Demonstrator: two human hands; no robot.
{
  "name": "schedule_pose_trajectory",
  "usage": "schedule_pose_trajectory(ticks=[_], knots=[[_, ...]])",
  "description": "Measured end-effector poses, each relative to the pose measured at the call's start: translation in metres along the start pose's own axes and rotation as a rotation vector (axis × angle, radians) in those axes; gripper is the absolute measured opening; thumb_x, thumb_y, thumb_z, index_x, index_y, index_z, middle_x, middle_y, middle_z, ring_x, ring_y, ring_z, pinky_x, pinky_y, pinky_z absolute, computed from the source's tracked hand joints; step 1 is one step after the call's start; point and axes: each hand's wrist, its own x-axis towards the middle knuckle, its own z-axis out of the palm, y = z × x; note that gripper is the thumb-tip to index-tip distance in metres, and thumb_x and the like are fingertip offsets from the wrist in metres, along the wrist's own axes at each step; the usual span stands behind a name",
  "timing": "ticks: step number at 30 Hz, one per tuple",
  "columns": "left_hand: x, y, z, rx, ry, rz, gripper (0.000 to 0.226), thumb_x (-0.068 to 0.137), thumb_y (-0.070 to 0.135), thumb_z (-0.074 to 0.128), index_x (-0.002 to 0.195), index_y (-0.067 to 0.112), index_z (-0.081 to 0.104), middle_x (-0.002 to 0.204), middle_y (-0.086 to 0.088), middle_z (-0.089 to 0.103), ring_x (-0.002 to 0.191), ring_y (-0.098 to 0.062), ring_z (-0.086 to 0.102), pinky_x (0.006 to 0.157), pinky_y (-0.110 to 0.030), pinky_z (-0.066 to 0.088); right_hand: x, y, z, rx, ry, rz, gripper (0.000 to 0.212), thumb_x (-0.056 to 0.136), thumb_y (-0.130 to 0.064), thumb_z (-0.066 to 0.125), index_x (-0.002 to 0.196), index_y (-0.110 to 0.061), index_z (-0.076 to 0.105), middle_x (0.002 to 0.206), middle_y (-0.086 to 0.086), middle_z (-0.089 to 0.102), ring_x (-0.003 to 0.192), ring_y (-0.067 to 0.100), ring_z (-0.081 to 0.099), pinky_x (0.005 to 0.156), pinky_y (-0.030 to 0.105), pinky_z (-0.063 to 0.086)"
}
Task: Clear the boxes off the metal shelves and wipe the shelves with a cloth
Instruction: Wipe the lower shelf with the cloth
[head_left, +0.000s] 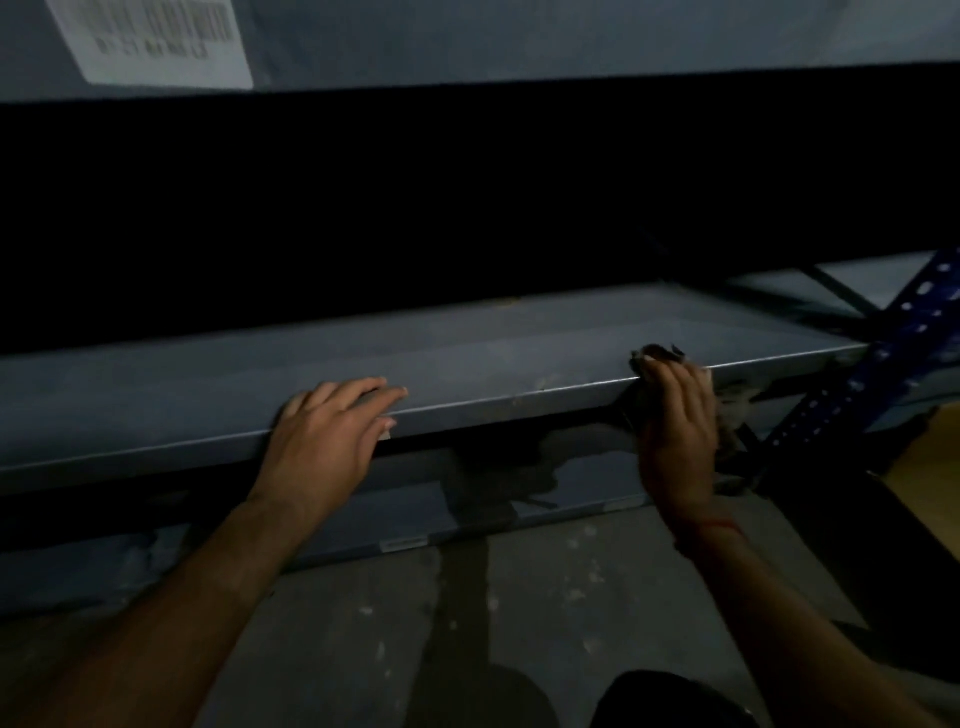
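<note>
The cloth (657, 356) is seen bunched at the front lip of the metal shelf (467, 358), toward its right end; one dark wad shows above the fingertips, and a looser part hangs beside and below the right hand (680, 431). The right grip is curled round the cloth and pinches it against the lip, so the cloth lies partly inside the grip and partly outside it. How much is trapped under the palm cannot be told. The left hand (322, 436) is laid flat on the shelf edge, fingers spread, nothing held. No box is seen on the lit part of this shelf; its back is lost in darkness. Risks, as judged: the hanging tail could be caught on the blue upright (883, 364) just beside it and pulled from the grip; the wad could be rolled off the lip and dropped to the floor (519, 597); in this dim light, patches at the back could be missed. A labelled box (467, 36) is seen above, so clearing is judged unfinished.
</note>
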Motion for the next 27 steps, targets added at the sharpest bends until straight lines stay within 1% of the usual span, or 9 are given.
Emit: schedule_pose_trajectory(ticks=[3, 7, 10, 12, 15, 19, 22, 25, 27], knots=[[-0.003, 0.001, 0.001, 0.019, -0.001, 0.001, 0.047, 0.095, 0.035, 0.04, 0.128, 0.015, 0.067, 0.128, -0.006, 0.067, 0.107, -0.032, 0.064, 0.09, -0.046, 0.053, -0.011, -0.05, 0.021, 0.111, -0.004, -0.036, 0.051, 0.086, 0.012, 0.054, 0.135, -0.004, 0.056, 0.14, 0.014, 0.054, 0.139, 0.03, 0.041, 0.118, 0.059, 0.023], [-0.012, -0.009, -0.002, 0.151, 0.036, -0.026, 0.048, 0.095, 0.038, 0.045, 0.125, 0.008, 0.067, 0.124, -0.011, 0.067, 0.105, -0.034, 0.064, 0.088, -0.046, 0.051, -0.039, -0.164, 0.066, 0.172, -0.115, -0.178, 0.046, 0.094, -0.011, 0.057, 0.139, -0.009, 0.055, 0.145, 0.01, 0.052, 0.141, 0.026, 0.042, 0.124, 0.048, 0.016], [-0.024, -0.035, -0.008, 0.219, 0.052, 0.017, 0.049, 0.095, 0.037, 0.043, 0.127, 0.007, 0.065, 0.126, -0.014, 0.066, 0.107, -0.035, 0.064, 0.091, -0.048, 0.046, -0.053, -0.236, 0.099, 0.236, -0.161, -0.297, 0.043, 0.095, -0.014, 0.056, 0.137, -0.005, 0.057, 0.141, 0.014, 0.056, 0.132, 0.031, 0.05, 0.12, 0.048, 0.025], [-0.035, -0.066, -0.018, 0.277, -0.006, 0.046, 0.057, 0.095, 0.046, 0.04, 0.131, 0.008, 0.063, 0.126, -0.016, 0.065, 0.108, -0.035, 0.063, 0.091, -0.048, 0.045, -0.044, -0.23, 0.099, 0.224, -0.159, -0.412, 0.041, 0.097, -0.011, 0.051, 0.138, -0.004, 0.056, 0.139, 0.015, 0.058, 0.127, 0.032, 0.052, 0.118, 0.046, 0.029], [-0.057, -0.12, -0.034, 0.341, -0.071, 0.104, 0.063, 0.096, 0.051, 0.036, 0.139, 0.011, 0.057, 0.128, -0.019, 0.064, 0.108, -0.038, 0.063, 0.088, -0.049, 0.046, -0.029, -0.175, 0.076, 0.099, -0.141, -0.563, 0.042, 0.103, -0.008, 0.048, 0.144, -0.006, 0.05, 0.141, 0.014, 0.057, 0.131, 0.03, 0.052, 0.12, 0.044, 0.028], [-0.076, -0.164, -0.032, 0.296, 0.03, 0.054, 0.062, 0.097, 0.052, 0.038, 0.141, 0.014, 0.056, 0.13, -0.02, 0.062, 0.114, -0.04, 0.06, 0.095, -0.054, 0.044, -0.023, -0.11, 0.05, 0.018, -0.084, -0.338, 0.044, 0.099, -0.016, 0.053, 0.143, -0.009, 0.052, 0.145, 0.012, 0.053, 0.137, 0.03, 0.046, 0.121, 0.048, 0.025], [-0.071, -0.168, -0.018, 0.225, 0.155, 0.092, 0.06, 0.093, 0.053, 0.05, 0.136, 0.012, 0.062, 0.122, -0.02, 0.064, 0.112, -0.04, 0.06, 0.101, -0.057, 0.04, -0.031, -0.117, 0.06, 0.05, 0.01, -0.159, 0.044, 0.094, -0.013, 0.052, 0.138, -0.007, 0.053, 0.14, 0.014, 0.056, 0.138, 0.03, 0.04, 0.12, 0.054, 0.025], [-0.07, -0.165, -0.007, 0.281, 0.267, 0.073, 0.06, 0.092, 0.06, 0.055, 0.132, 0.015, 0.066, 0.115, -0.016, 0.067, 0.108, -0.038, 0.062, 0.087, -0.05, 0.049, -0.039, -0.146, 0.076, 0.135, 0.089, -0.023, 0.038, 0.098, -0.015, 0.047, 0.133, -0.004, 0.058, 0.137, 0.013, 0.058, 0.138, 0.03, 0.041, 0.116, 0.06, 0.028], [-0.069, -0.165, 0.0, 0.317, 0.317, 0.074, 0.062, 0.088, 0.064, 0.058, 0.128, 0.017, 0.068, 0.111, -0.014, 0.068, 0.106, -0.036, 0.064, 0.077, -0.047, 0.051, -0.044, -0.173, 0.085, 0.154, 0.113, -0.054, 0.035, 0.098, -0.01, 0.048, 0.13, -0.005, 0.062, 0.137, 0.011, 0.059, 0.137, 0.03, 0.044, 0.115, 0.06, 0.027]])
